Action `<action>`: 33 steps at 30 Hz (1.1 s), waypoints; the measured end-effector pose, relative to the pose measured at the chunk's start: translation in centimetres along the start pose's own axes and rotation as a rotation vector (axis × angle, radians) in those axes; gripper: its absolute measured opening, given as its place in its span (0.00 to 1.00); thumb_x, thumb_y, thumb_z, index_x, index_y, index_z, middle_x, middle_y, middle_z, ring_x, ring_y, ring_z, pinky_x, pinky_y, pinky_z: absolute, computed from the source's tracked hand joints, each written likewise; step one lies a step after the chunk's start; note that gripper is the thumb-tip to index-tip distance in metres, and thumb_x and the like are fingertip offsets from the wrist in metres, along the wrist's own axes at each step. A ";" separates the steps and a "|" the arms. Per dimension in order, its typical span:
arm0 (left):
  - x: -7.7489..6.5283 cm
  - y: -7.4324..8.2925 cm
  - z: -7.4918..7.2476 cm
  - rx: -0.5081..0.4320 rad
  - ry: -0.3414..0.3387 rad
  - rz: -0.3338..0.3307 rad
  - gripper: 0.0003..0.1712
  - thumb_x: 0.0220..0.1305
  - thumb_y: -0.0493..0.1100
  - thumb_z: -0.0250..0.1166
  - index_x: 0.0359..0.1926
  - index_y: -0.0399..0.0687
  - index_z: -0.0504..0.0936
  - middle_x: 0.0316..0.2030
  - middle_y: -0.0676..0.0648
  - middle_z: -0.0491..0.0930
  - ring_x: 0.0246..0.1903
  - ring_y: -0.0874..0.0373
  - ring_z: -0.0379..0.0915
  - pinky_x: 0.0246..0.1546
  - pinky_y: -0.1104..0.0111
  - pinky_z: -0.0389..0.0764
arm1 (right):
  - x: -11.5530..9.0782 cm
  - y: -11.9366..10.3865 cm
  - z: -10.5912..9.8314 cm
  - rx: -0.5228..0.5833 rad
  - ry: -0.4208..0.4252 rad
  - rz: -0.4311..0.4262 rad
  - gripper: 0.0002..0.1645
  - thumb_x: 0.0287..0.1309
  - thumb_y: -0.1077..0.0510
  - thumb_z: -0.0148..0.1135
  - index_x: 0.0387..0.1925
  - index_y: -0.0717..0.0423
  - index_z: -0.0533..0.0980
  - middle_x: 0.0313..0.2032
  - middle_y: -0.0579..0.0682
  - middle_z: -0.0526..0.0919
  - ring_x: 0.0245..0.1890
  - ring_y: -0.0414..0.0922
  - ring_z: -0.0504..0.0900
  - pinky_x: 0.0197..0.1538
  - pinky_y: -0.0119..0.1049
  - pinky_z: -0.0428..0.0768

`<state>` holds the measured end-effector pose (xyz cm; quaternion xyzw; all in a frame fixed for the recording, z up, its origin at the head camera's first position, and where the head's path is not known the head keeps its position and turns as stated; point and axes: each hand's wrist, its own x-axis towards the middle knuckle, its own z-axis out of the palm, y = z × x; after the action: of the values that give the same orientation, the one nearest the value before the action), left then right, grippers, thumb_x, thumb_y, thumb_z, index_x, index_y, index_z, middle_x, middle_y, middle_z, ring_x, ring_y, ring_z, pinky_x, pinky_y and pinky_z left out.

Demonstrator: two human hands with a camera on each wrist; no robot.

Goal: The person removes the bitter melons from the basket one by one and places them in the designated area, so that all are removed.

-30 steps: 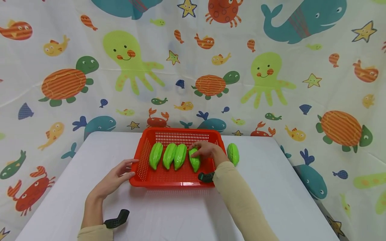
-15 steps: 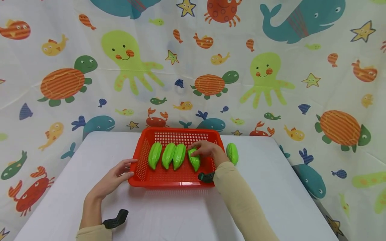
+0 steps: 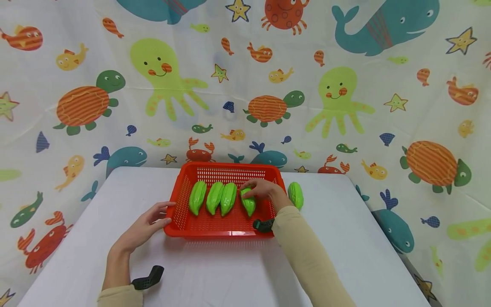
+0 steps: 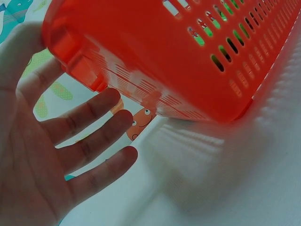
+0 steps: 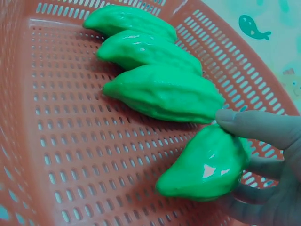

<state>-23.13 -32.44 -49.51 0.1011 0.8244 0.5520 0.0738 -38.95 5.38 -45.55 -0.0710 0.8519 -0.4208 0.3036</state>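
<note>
In the head view, a red plastic basket (image 3: 230, 233) stands on the white table with several glossy green bitter melons inside. Three of them, such as the leftmost bitter melon (image 3: 197, 198), lie side by side, tips toward the person. My right hand (image 3: 261, 189) reaches in and grips the rightmost bitter melon in the basket (image 5: 207, 165); the right wrist view shows fingers along its far side and a digit at its top end. My left hand (image 3: 147, 224) touches the basket's left rim with thumb and index finger, its other fingers loosely extended beside the wall (image 4: 155, 56).
One more bitter melon (image 3: 296, 195) lies on the table (image 3: 326, 238) just right of the basket. Behind the table hangs a white curtain (image 3: 245, 81) printed with sea animals. A dark wrist camera (image 3: 148, 278) sits on the left wrist and another (image 3: 263, 225) on the right.
Both hands stay where they were; the gripped bitter melon shifts only very slightly. The head view itself sways a little.
</note>
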 end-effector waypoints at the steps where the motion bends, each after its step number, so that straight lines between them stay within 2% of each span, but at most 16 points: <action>1: 0.0 0.0 0.0 -0.001 -0.001 0.000 0.31 0.69 0.50 0.61 0.69 0.54 0.65 0.62 0.36 0.67 0.62 0.35 0.63 0.51 0.48 0.79 | 0.0 0.0 -0.1 -0.001 0.002 -0.002 0.24 0.53 0.54 0.73 0.54 0.47 0.81 0.59 0.54 0.73 0.56 0.51 0.71 0.60 0.46 0.75; 10: 0.3 -0.1 -0.3 0.001 0.000 -0.003 0.31 0.69 0.49 0.61 0.69 0.54 0.65 0.62 0.35 0.67 0.61 0.34 0.63 0.50 0.49 0.79 | -0.1 -0.4 -0.9 0.017 -0.018 -0.051 0.24 0.57 0.54 0.70 0.55 0.51 0.78 0.59 0.56 0.73 0.52 0.50 0.76 0.56 0.46 0.78; 17: 0.6 -0.1 -0.4 -0.004 -0.002 -0.004 0.31 0.68 0.49 0.62 0.69 0.54 0.65 0.62 0.36 0.67 0.61 0.35 0.63 0.49 0.51 0.80 | -1.4 -1.9 -1.8 0.014 -0.023 -0.109 0.22 0.58 0.53 0.69 0.54 0.50 0.78 0.60 0.55 0.73 0.53 0.49 0.76 0.55 0.46 0.79; 24: 0.8 -0.2 -0.7 -0.001 -0.007 -0.004 0.31 0.68 0.50 0.62 0.69 0.53 0.65 0.62 0.35 0.67 0.62 0.34 0.63 0.50 0.49 0.79 | -2.9 -3.3 -2.3 -0.001 0.037 -0.180 0.22 0.57 0.51 0.70 0.54 0.48 0.80 0.58 0.51 0.74 0.46 0.48 0.80 0.49 0.43 0.82; 28: 1.0 -0.3 -0.8 -0.006 -0.010 0.000 0.31 0.68 0.49 0.62 0.69 0.54 0.65 0.62 0.35 0.67 0.61 0.35 0.63 0.49 0.52 0.80 | -4.2 -4.0 -2.6 0.049 0.061 -0.215 0.23 0.58 0.52 0.69 0.55 0.51 0.79 0.55 0.53 0.75 0.41 0.49 0.81 0.49 0.46 0.82; 33: 1.2 -0.6 -0.9 -0.008 -0.011 0.003 0.31 0.68 0.49 0.62 0.69 0.54 0.65 0.63 0.35 0.66 0.62 0.34 0.63 0.48 0.53 0.81 | -5.9 -4.5 -3.3 0.095 0.103 -0.252 0.25 0.59 0.51 0.68 0.57 0.50 0.77 0.55 0.54 0.75 0.41 0.49 0.83 0.48 0.46 0.83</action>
<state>-24.52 -33.17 -49.71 0.1053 0.8215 0.5549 0.0780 -36.74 6.95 -37.88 -0.1413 0.8298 -0.4985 0.2074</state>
